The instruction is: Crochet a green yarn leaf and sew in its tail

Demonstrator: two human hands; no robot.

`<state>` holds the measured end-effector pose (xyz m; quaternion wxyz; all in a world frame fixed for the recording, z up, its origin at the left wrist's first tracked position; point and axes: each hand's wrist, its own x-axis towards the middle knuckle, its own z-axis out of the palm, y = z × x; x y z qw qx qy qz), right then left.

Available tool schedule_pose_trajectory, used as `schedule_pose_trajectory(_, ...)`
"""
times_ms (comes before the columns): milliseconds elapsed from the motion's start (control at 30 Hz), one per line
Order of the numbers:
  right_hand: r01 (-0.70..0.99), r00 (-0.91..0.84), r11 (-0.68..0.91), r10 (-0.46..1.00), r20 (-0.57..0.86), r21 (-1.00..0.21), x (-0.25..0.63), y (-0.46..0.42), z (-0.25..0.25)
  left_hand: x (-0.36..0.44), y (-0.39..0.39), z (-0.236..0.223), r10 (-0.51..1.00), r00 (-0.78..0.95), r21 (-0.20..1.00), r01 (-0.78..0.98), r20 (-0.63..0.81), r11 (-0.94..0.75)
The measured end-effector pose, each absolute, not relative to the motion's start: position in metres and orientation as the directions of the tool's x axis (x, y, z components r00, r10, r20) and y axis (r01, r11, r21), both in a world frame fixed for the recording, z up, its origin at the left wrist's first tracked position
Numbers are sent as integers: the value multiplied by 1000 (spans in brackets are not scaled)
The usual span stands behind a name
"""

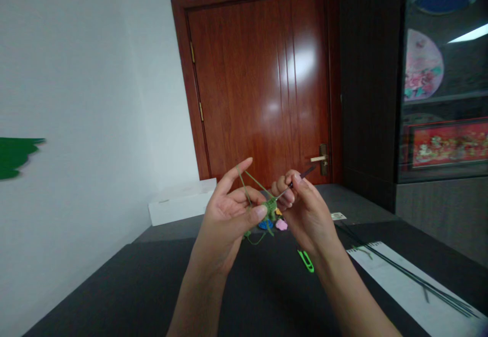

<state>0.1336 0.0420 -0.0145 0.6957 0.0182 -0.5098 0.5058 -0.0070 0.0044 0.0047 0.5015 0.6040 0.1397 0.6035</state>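
Between thumb and fingers, my left hand (pixel 232 210) pinches a small piece of green crochet work (pixel 270 209). Its raised index finger carries a strand of green yarn (pixel 254 180), which runs taut down to the piece. My right hand (pixel 305 200) is closed around a crochet hook (pixel 307 172) with a dark handle. The hook's thin metal shaft points left and its tip meets the top edge of the green piece. A loose loop of yarn hangs below my left hand.
Behind the hands lie a blue piece (pixel 266 224) and a pink flower-shaped piece (pixel 281 224). A bright green clip (pixel 305 261) rests on the dark table (pixel 259 286). Dark green stems (pixel 423 278) cross a white notepad (pixel 396 281) at right. A white box (pixel 183 206) stands back left.
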Motion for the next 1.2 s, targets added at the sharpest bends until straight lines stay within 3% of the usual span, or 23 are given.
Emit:
schedule_pose_trajectory(100, -585, 52, 671, 592, 804, -456, 131, 45, -17, 0, 0, 4, 761, 163, 753, -376, 628, -540)
schedule_pose_trajectory(133, -462, 137, 794, 504, 853, -395, 132, 45, -19, 2, -2, 4, 759, 143, 746, -368, 635, -555)
schedule_pose_trajectory(200, -60, 250, 982, 187, 950, -178, 136, 46, -22, 6, -4, 4, 760, 118, 739, -367, 639, -565)
schedule_pose_trajectory(267, 300, 191, 950, -142, 971, 80, 140, 46, -24, 6, -5, 4, 792, 140, 761, -415, 595, -498)
schedule_pose_trajectory(333, 353, 178, 917, -259, 949, 184, 139, 45, -25, 4, -4, 4, 832, 234, 800, -491, 503, -345)
schedule_pose_trajectory(400, 127, 315, 988, -123, 941, 86, 135, 44, -25, 0, -1, 4, 833, 342, 811, -551, 434, -197)
schedule_pose_trajectory(500, -354, 394, 925, 281, 875, -137, 129, 42, -22, -6, 3, 4, 790, 406, 790, -594, 459, -154)
schedule_pose_trajectory(567, -593, 296, 770, 479, 826, -235, 130, 41, -19, -8, 5, 5, 763, 409, 780, -595, 501, -194)
schedule_pose_trajectory(667, -802, 70, 485, 657, 751, -350, 135, 41, -15, -8, 7, 5, 761, 377, 783, -563, 528, -265)
schedule_pose_trajectory(767, -857, -140, 247, 735, 664, -453, 138, 42, -13, -6, 6, 5, 777, 269, 774, -496, 569, -395)
schedule_pose_trajectory(867, -851, -219, 173, 740, 636, -495, 136, 43, -15, -6, 6, 4, 772, 206, 764, -433, 601, -479)
schedule_pose_trajectory(1200, -750, 18, 470, 718, 696, -466, 124, 47, -23, -7, 11, 1, 761, 200, 763, -390, 617, -516)
